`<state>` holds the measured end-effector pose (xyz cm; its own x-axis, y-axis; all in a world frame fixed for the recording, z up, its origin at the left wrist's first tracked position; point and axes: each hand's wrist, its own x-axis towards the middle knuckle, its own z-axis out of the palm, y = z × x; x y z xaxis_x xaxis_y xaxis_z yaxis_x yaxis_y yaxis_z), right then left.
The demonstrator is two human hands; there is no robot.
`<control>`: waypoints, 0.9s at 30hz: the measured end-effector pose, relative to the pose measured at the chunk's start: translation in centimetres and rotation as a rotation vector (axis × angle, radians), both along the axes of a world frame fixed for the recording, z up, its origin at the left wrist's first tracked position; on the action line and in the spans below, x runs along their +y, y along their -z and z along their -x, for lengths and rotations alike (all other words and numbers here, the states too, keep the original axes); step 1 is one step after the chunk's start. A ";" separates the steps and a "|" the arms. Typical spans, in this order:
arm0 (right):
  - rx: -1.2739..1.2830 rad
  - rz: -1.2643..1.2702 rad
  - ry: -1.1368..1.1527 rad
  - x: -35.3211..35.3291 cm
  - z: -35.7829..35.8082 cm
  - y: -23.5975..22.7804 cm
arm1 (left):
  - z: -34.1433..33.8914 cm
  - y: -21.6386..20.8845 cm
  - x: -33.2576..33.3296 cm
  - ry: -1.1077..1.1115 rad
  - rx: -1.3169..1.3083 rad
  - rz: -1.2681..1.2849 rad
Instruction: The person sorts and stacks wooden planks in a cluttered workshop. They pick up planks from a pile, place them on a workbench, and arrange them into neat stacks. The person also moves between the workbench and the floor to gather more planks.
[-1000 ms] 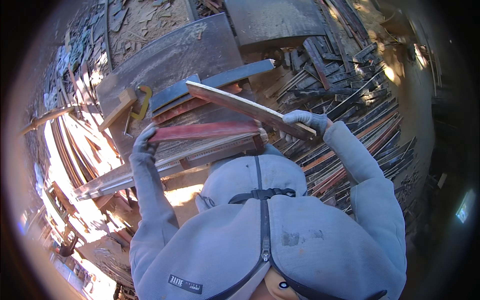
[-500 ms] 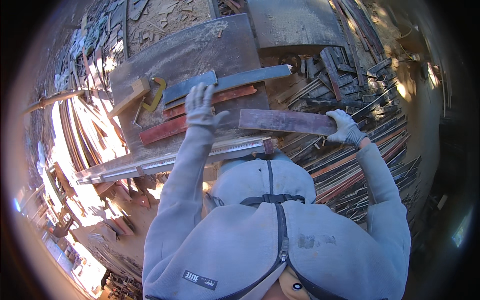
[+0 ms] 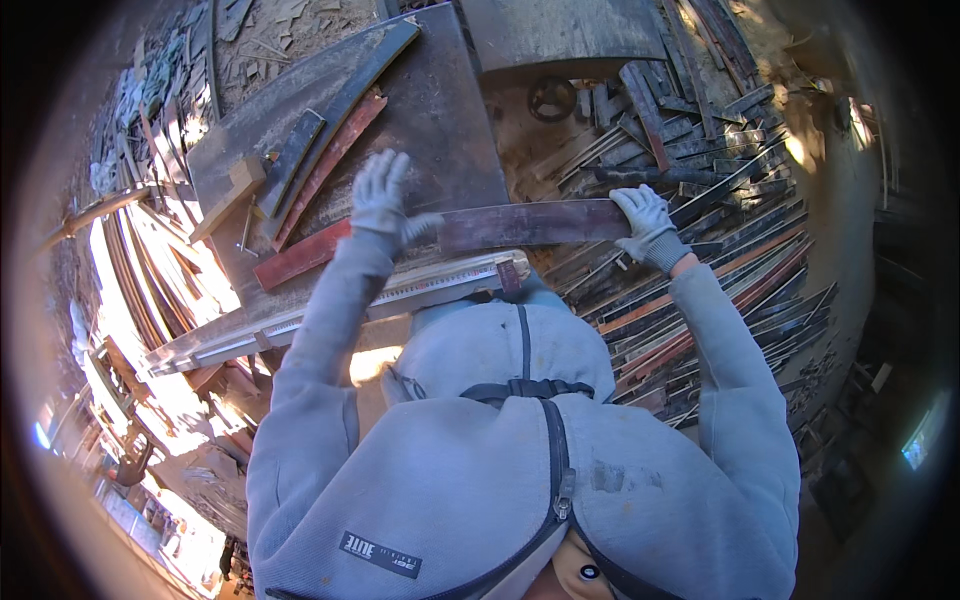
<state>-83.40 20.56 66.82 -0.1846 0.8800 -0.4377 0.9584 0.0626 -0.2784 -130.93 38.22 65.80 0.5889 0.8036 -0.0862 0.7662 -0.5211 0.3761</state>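
Place: woodworking workshop or timber yard; cannot tell which.
Work surface: broad dark table (image 3: pixel 440 125), scuffed and dusty, with a pale angled timber block (image 3: pixel 228 198) and long narrow boards (image 3: pixel 350 115) lying on it.
Measuring: graduated rail (image 3: pixel 400 290) along the table's near edge.
Machinery: second dark tabletop (image 3: pixel 565 35) beyond, spoked handwheel (image 3: pixel 551 99) below its edge.
Stock, right: long strips (image 3: pixel 720 300) piled in a loose fan; shorter offcuts (image 3: pixel 690 135) heaped above them.
Stock, left: more long strips (image 3: pixel 140 265) in hard sunlight.
Ground: brown earth-like floor, flat scraps (image 3: pixel 275 40) strewn beyond the table.
Light: bright sun patches among deep shade.
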 end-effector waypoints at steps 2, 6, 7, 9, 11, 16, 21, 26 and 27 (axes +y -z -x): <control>-0.015 -0.094 -0.091 1.1 1.3 1.3 | -0.9 -1.1 -6.7 0.134 0.106 0.196; 0.025 -0.037 -0.159 2.3 2.5 3.1 | -2.1 0.8 -12.3 0.164 0.430 0.322; -0.007 -0.057 -0.179 2.6 2.6 3.4 | -2.3 1.3 -12.6 0.138 0.402 0.246; -0.022 -0.156 -0.228 2.8 2.9 4.0 | -2.4 1.9 -12.6 0.105 0.347 0.200; -0.008 -0.185 -0.239 2.9 3.4 4.4 | -2.6 1.6 -12.5 0.108 0.332 0.189; -0.024 -0.200 -0.221 2.8 3.3 3.7 | -3.1 0.3 -12.6 0.056 0.251 0.123; 0.134 -0.436 0.002 0.6 -2.7 0.8 | -3.0 1.1 -12.7 0.074 0.227 0.085; -0.046 -0.509 0.068 -4.2 -6.5 -1.1 | -2.7 2.1 -13.3 0.077 0.115 -0.036; -0.028 -0.571 -0.005 -4.8 -6.1 -1.1 | -2.6 2.2 -13.4 0.089 0.085 -0.075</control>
